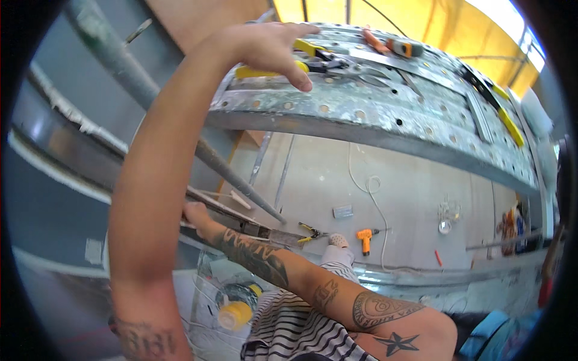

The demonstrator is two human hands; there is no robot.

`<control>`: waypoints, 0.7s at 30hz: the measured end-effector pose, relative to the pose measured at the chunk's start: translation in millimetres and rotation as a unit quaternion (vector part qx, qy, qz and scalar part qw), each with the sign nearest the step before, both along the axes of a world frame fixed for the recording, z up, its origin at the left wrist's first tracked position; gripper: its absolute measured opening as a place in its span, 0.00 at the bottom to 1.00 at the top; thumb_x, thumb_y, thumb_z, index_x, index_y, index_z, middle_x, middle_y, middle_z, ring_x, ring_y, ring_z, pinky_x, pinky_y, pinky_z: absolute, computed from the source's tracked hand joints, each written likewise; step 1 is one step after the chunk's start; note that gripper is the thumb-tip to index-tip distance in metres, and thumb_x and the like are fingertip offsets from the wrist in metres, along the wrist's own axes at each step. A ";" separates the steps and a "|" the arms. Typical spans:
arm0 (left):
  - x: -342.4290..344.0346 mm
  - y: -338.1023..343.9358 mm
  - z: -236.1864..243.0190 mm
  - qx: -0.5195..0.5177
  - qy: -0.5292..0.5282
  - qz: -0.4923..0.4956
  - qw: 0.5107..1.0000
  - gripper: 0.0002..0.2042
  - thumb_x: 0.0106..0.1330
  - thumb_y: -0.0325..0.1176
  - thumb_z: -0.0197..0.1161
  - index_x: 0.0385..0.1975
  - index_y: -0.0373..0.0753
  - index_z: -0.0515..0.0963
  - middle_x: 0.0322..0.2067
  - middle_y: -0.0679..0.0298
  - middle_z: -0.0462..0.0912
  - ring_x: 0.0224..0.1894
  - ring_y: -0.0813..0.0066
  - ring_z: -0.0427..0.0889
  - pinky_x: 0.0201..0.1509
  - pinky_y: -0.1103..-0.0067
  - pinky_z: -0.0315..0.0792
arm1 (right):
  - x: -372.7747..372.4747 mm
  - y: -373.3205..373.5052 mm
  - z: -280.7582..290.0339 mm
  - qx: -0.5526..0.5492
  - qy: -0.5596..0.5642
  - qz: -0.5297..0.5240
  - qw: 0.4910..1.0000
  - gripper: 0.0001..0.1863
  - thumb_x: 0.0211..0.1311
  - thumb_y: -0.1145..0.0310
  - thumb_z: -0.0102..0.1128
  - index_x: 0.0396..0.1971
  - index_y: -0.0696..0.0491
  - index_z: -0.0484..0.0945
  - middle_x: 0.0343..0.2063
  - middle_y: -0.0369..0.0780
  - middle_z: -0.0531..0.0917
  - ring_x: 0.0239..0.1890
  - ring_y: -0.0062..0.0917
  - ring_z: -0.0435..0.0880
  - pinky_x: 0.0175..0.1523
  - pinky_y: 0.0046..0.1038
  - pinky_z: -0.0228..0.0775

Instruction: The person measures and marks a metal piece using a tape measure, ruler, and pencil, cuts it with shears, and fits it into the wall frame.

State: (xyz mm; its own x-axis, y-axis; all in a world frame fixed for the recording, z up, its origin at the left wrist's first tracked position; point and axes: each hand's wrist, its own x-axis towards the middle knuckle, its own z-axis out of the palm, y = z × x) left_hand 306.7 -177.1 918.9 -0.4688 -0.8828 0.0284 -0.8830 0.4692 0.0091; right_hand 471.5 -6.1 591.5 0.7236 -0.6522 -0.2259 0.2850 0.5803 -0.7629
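My left hand point(268, 48) reaches over the raised metal scaffold plank point(289, 105), thumb and fingers spread apart. Right under and beside it lies a pair of snips or pliers point(361, 73) with yellow handles and metal jaws; I see no closed grip on it. Lower down, my tattooed right arm crosses leftward, and my right hand point(195, 216) rests at the metal rail point(232, 213) along the grey wall. My left forearm covers part of that hand, so its fingers are hidden.
On the plank lie an orange-and-grey tool point(404, 48), a yellow-black tool point(510, 126) and metal profile pieces point(478, 117). A slanted pole point(232, 171) stands beside my arms. Below are an orange drill point(365, 239), yellow-handled pliers point(310, 233), a white cable point(378, 204) and a yellow-capped bottle point(235, 316).
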 end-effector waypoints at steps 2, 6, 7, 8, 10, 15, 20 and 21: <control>-9.3 -41.1 -2.4 0.085 -0.096 -0.034 0.991 0.60 0.37 0.47 0.81 0.73 0.44 0.49 0.67 0.45 0.60 0.69 0.49 0.60 0.74 0.63 0.52 | -5.3 -12.0 -4.1 0.102 -0.064 0.055 0.991 0.15 0.61 0.56 0.61 0.29 0.53 0.79 0.26 0.36 0.76 0.26 0.21 0.70 0.25 0.24 0.56; -19.9 -81.2 0.4 0.188 -0.208 -0.056 0.958 0.67 0.34 0.49 0.83 0.74 0.42 0.40 0.70 0.46 0.53 0.72 0.50 0.53 0.74 0.62 0.49 | -42.1 -33.8 7.2 0.091 -0.059 0.114 0.988 0.16 0.64 0.54 0.55 0.43 0.47 0.79 0.40 0.34 0.79 0.37 0.20 0.72 0.47 0.28 0.57; -22.4 -68.0 23.2 0.199 -0.262 -0.190 0.925 0.36 0.57 0.46 0.69 0.64 0.36 0.65 0.63 0.50 0.68 0.64 0.53 0.68 0.67 0.67 0.64 | -51.8 -45.7 3.1 0.071 -0.042 0.119 0.990 0.15 0.64 0.54 0.55 0.43 0.47 0.80 0.41 0.33 0.79 0.38 0.20 0.72 0.47 0.27 0.57; -23.5 -54.1 29.9 0.187 -0.260 -0.133 0.938 0.38 0.57 0.49 0.70 0.65 0.40 0.64 0.64 0.53 0.67 0.65 0.54 0.67 0.67 0.66 0.64 | -58.3 -45.0 1.5 0.062 -0.020 0.148 0.987 0.18 0.63 0.54 0.55 0.47 0.47 0.78 0.46 0.35 0.78 0.48 0.23 0.71 0.54 0.31 0.56; -23.6 -74.5 10.0 0.158 -0.313 0.006 0.936 0.62 0.35 0.46 0.83 0.71 0.38 0.48 0.67 0.46 0.59 0.70 0.48 0.57 0.73 0.62 0.51 | -66.6 -33.1 -0.5 0.050 -0.002 0.206 0.977 0.21 0.63 0.53 0.56 0.52 0.47 0.76 0.50 0.37 0.77 0.57 0.27 0.70 0.62 0.36 0.54; -7.5 -49.4 8.5 0.172 -0.182 0.013 0.968 0.42 0.44 0.51 0.72 0.57 0.30 0.68 0.54 0.45 0.74 0.57 0.52 0.73 0.60 0.66 0.65 | -131.1 -49.1 -34.1 -0.033 0.035 0.204 0.978 0.21 0.65 0.56 0.55 0.54 0.50 0.76 0.50 0.36 0.78 0.56 0.24 0.72 0.58 0.32 0.61; 15.9 54.5 -29.6 -0.141 -0.028 0.054 0.988 0.30 0.40 0.44 0.73 0.42 0.30 0.76 0.48 0.46 0.77 0.49 0.51 0.77 0.53 0.66 0.72 | -176.8 -69.0 -44.0 -0.135 0.098 0.201 0.965 0.18 0.64 0.61 0.56 0.51 0.51 0.78 0.44 0.35 0.80 0.48 0.22 0.76 0.51 0.27 0.66; 26.2 80.0 -55.1 -0.252 0.014 0.058 0.966 0.29 0.40 0.43 0.74 0.41 0.31 0.77 0.49 0.46 0.76 0.51 0.50 0.77 0.55 0.66 0.72 | -183.1 -71.8 -43.3 -0.174 0.110 0.187 0.961 0.16 0.63 0.64 0.58 0.48 0.52 0.78 0.41 0.35 0.81 0.42 0.21 0.78 0.47 0.24 0.67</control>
